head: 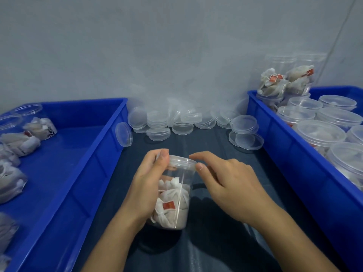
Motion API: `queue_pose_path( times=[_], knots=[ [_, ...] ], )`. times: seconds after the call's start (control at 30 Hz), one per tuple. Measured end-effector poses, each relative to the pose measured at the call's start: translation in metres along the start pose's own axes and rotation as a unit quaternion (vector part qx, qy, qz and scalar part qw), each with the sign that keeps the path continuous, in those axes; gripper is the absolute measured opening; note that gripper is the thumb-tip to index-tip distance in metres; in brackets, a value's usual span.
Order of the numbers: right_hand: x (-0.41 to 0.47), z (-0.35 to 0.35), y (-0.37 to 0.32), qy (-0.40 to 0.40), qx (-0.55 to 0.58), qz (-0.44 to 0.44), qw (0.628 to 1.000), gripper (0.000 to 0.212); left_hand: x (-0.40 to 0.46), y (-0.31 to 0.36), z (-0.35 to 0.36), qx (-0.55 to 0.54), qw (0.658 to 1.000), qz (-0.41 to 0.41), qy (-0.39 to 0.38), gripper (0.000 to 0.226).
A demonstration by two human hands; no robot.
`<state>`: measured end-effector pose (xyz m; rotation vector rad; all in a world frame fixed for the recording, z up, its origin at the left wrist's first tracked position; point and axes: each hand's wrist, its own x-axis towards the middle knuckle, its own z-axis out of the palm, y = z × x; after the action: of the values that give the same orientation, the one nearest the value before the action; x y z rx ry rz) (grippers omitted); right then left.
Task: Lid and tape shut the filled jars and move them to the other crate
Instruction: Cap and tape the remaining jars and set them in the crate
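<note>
A person's left hand point(146, 185) grips one clear lidded jar point(173, 195) of white sachets on the dark table point(206, 242), while the right hand point(227, 185) pinches its lid point(181, 162). Two blue crates flank it: the left crate point(82, 173) and the right crate point(294, 160).

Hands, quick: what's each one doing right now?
Left hand: grips the jar round its side.
Right hand: fingers pinch the lid rim on the jar.
</note>
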<state>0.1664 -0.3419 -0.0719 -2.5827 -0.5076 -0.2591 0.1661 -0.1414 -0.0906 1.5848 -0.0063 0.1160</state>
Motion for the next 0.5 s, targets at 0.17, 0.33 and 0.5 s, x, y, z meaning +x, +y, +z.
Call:
queue_pose_path(
  times=[0.17, 0.33, 0.5],
  knots=[
    [0.001, 0.005, -0.001, 0.022, -0.029, -0.010, 0.999, 0.033, -0.001, -0.002, 0.000, 0.021, 1.000, -0.018, -0.011, 0.048],
    [-0.001, 0.011, -0.003, 0.066, -0.040, -0.023, 0.997, 0.032, -0.003, 0.003, 0.005, 0.195, 0.979, -0.002, 0.053, 0.079],
    [-0.005, 0.014, -0.011, 0.087, -0.052, -0.026, 0.995, 0.031, -0.008, 0.007, 0.012, 0.335, 0.936, 0.025, 0.104, 0.097]
  ],
)
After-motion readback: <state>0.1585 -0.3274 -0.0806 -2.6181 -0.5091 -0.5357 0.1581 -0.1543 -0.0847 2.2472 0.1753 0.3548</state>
